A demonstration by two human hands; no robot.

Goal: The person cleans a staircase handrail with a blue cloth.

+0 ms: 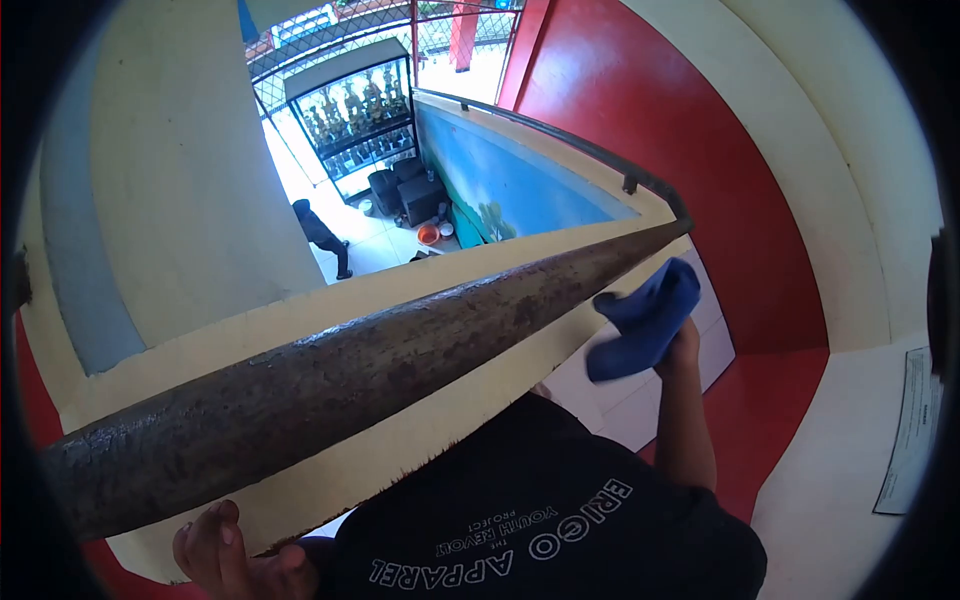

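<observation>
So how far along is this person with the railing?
Nothing looks surely finished: the thick, dark brown metal handrail has glossy patches along its top, damp or just worn, I can't tell. In hand is a crumpled blue cloth, in the right hand near the rail's far end; the left hand holds nothing visible. If this is wiping, the dull, blotchy stretches may be left.

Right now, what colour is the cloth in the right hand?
Blue cloth, seen in the head view.
</observation>
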